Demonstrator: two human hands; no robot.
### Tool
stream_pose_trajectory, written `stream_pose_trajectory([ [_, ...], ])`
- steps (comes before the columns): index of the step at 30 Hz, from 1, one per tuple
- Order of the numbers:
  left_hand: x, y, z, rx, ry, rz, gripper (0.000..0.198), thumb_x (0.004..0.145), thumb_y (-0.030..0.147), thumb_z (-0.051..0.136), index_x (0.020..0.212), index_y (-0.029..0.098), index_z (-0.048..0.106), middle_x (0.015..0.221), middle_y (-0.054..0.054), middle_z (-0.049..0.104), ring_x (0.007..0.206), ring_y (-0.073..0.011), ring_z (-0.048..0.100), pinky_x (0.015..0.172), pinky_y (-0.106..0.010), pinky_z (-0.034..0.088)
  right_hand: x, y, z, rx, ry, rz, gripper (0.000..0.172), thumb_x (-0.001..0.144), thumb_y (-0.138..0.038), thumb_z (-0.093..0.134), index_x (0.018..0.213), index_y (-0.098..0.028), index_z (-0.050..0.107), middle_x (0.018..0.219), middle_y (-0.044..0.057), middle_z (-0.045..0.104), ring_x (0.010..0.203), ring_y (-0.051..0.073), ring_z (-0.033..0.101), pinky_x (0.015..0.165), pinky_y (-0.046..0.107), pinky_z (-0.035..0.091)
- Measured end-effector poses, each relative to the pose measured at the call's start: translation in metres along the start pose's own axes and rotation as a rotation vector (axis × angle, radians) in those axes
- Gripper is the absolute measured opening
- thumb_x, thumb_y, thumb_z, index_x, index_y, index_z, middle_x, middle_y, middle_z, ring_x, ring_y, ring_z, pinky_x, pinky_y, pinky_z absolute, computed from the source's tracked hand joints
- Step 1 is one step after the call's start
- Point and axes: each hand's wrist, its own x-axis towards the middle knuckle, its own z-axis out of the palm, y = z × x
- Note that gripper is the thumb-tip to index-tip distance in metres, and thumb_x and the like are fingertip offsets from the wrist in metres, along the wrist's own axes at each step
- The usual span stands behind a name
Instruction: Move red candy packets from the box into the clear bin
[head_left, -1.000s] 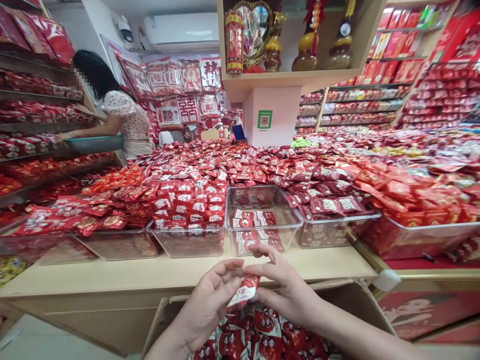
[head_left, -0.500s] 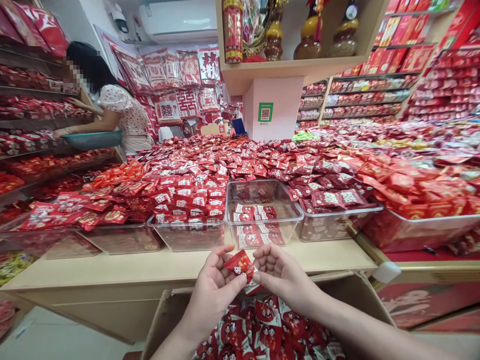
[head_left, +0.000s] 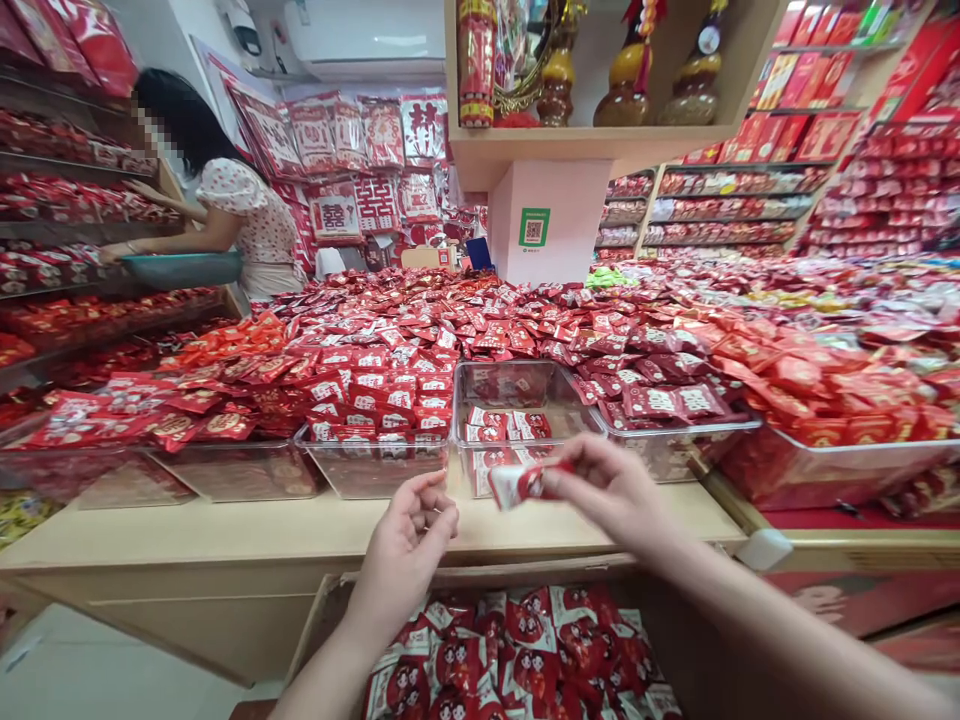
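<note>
We count two of the worker's own hands, one left hand (head_left: 416, 525) and one right hand (head_left: 607, 490), with one packet (head_left: 521, 483) in the latter. Below is one cardboard box (head_left: 316, 620), whose packets overlap too much for us to total. Along the front of the display we make out six bins (head_left: 375, 478); in one, we see two loose packets (head_left: 487, 424) side by side at the back, with others behind its clear front wall. We also count one other person (head_left: 255, 215), one basin (head_left: 184, 270), three gourds (head_left: 622, 75), one code sign (head_left: 534, 228) and one air conditioner (head_left: 375, 35).
</note>
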Motion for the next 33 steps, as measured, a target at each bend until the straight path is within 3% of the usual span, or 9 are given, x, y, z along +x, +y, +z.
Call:
stream_pose_trajectory([
  [2, 0.004, 0.0, -0.002, -0.016, -0.011, -0.057, 0.028, 0.075, 0.028, 0.051, 0.101, 0.023, 0.041, 0.075, 0.004, 0.05, 0.063, -0.0082, 0.054, 0.054, -0.019, 0.042, 0.033, -0.01, -0.016, -0.089, 0.166, -0.058, 0.015, 0.07, -0.027, 0.055, 0.079, -0.017, 0.048, 0.067, 0.001, 0.058, 0.063, 0.013, 0.056, 0.058, 0.025, 0.045],
  [4, 0.005, 0.0, -0.002, -0.031, -0.042, -0.073, 0.027, 0.074, 0.027, 0.052, 0.099, 0.023, 0.043, 0.071, 0.005, 0.05, 0.06, -0.0082, 0.054, 0.054, -0.02, 0.042, 0.07, -0.013, -0.026, -0.277, 0.174, -0.02, 0.02, 0.071, -0.023, 0.053, 0.089, -0.016, 0.049, 0.072, 0.002, 0.059, 0.064, 0.012, 0.056, 0.057, 0.024, 0.045],
  [7, 0.003, 0.0, 0.001, -0.014, -0.044, -0.061, 0.024, 0.072, 0.026, 0.053, 0.095, 0.022, 0.047, 0.067, 0.006, 0.05, 0.058, -0.0081, 0.053, 0.056, -0.021, 0.042, 0.116, 0.002, -0.021, -0.586, -0.091, 0.251, 0.018, 0.071, -0.017, 0.052, 0.088, -0.013, 0.054, 0.075, 0.005, 0.061, 0.06, 0.011, 0.055, 0.053, 0.021, 0.045],
  [10, 0.001, -0.003, 0.001, 0.027, -0.049, -0.043, 0.024, 0.073, 0.026, 0.051, 0.096, 0.022, 0.048, 0.068, 0.005, 0.05, 0.06, -0.0093, 0.053, 0.058, -0.022, 0.042, 0.14, 0.028, -0.001, -0.707, -0.338, 0.437, 0.014, 0.065, -0.01, 0.056, 0.079, -0.011, 0.058, 0.062, 0.003, 0.061, 0.05, 0.01, 0.053, 0.047, 0.021, 0.044],
  [15, -0.001, -0.006, -0.002, 0.078, -0.055, -0.035, 0.022, 0.073, 0.026, 0.05, 0.095, 0.021, 0.049, 0.07, 0.004, 0.05, 0.062, -0.0108, 0.054, 0.059, -0.023, 0.043, 0.148, 0.054, 0.025, -0.853, -0.613, 0.492, 0.022, 0.058, -0.002, 0.054, 0.076, -0.013, 0.063, 0.051, -0.001, 0.059, 0.046, 0.011, 0.052, 0.044, 0.021, 0.042],
  [19, -0.001, -0.007, -0.003, 0.09, -0.083, -0.04, 0.021, 0.074, 0.026, 0.048, 0.095, 0.022, 0.05, 0.072, 0.003, 0.051, 0.063, -0.0108, 0.054, 0.06, -0.023, 0.043, 0.153, 0.06, 0.032, -0.997, -0.715, 0.442, 0.03, 0.056, -0.001, 0.053, 0.082, -0.012, 0.063, 0.058, 0.001, 0.062, 0.047, 0.011, 0.051, 0.041, 0.02, 0.038],
  [25, 0.001, -0.009, -0.003, 0.099, -0.115, -0.066, 0.017, 0.074, 0.026, 0.049, 0.09, 0.021, 0.054, 0.067, 0.003, 0.052, 0.063, -0.0112, 0.053, 0.06, -0.023, 0.043, 0.152, 0.066, 0.035, -1.14, -0.75, 0.324, 0.029, 0.059, -0.004, 0.052, 0.083, -0.014, 0.063, 0.081, 0.006, 0.066, 0.065, 0.015, 0.057, 0.046, 0.02, 0.039],
  [33, 0.003, -0.01, -0.004, 0.137, -0.135, -0.089, 0.016, 0.075, 0.028, 0.049, 0.09, 0.021, 0.052, 0.065, 0.004, 0.051, 0.063, -0.0101, 0.051, 0.06, -0.022, 0.042, 0.149, 0.057, 0.039, -1.286, -0.686, 0.226, 0.023, 0.06, -0.012, 0.054, 0.08, -0.011, 0.064, 0.077, 0.011, 0.066, 0.068, 0.022, 0.06, 0.052, 0.025, 0.043],
])
